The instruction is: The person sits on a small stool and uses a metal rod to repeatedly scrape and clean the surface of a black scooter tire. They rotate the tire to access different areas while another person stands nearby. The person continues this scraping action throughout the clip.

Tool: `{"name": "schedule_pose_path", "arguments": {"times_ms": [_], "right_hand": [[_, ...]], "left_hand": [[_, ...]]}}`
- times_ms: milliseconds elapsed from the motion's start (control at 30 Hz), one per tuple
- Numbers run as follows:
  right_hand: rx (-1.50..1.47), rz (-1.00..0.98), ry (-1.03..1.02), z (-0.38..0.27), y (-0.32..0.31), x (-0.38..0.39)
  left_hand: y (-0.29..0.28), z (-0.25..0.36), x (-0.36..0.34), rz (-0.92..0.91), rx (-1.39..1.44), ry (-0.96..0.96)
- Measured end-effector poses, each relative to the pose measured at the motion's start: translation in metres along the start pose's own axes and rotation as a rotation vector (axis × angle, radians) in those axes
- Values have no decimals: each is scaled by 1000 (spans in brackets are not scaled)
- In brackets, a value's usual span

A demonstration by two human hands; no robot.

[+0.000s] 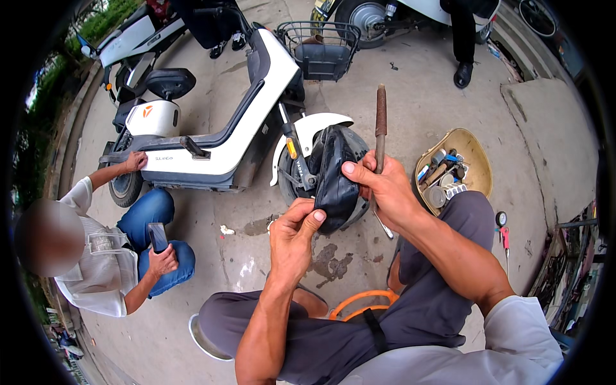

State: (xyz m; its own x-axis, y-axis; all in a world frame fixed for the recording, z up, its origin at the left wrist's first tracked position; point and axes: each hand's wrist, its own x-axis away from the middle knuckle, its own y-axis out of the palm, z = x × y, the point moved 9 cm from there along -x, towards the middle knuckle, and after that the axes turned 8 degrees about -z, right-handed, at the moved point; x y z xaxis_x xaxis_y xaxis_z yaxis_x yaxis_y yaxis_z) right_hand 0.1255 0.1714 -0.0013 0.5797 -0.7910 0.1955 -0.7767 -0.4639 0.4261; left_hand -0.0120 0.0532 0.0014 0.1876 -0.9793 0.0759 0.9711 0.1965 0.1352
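My left hand (pixel 294 240) is closed on the lower part of a limp black rubber inner tube (pixel 335 189), thumb on top. My right hand (pixel 382 189) pinches the same tube higher up, thumb pressed on its surface. A metal bar with a rusty brown handle (pixel 381 119) stands behind my right fingers; whether they grip it too is unclear. Beyond the tube is the front wheel of a white scooter (pixel 250 135), with its white fender (pixel 330 119) and fork. A beige tub (pixel 482 183) of tools and small containers lies beside my right knee.
A seated person (pixel 96 269) at left touches the scooter and holds a phone. Other people's legs (pixel 463 45) stand behind among parked scooters (pixel 366 19) and a wire basket (pixel 317 51). An orange ring-shaped object (pixel 359 297) is between my legs; a gauge (pixel 502 231) lies at right.
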Motion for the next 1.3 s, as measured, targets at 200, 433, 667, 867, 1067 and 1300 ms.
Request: {"name": "schedule_pose_path", "arguments": {"times_ms": [200, 433, 667, 867, 1067, 1300], "right_hand": [[19, 19, 53, 1, 3, -1], [60, 21, -1, -4, -1, -3], [86, 36, -42, -15, 1, -3], [102, 15, -66, -13, 3, -6], [44, 19, -12, -7, 5, -7], [85, -76, -46, -9, 18, -2]], "left_hand": [[3, -6, 0, -85, 124, -17], [8, -7, 1, -81, 322, -42], [10, -3, 2, -10, 155, -83], [10, -5, -3, 9, 92, -59], [11, 4, -1, -26, 224, 3], [0, 8, 3, 48, 363, 6]]}}
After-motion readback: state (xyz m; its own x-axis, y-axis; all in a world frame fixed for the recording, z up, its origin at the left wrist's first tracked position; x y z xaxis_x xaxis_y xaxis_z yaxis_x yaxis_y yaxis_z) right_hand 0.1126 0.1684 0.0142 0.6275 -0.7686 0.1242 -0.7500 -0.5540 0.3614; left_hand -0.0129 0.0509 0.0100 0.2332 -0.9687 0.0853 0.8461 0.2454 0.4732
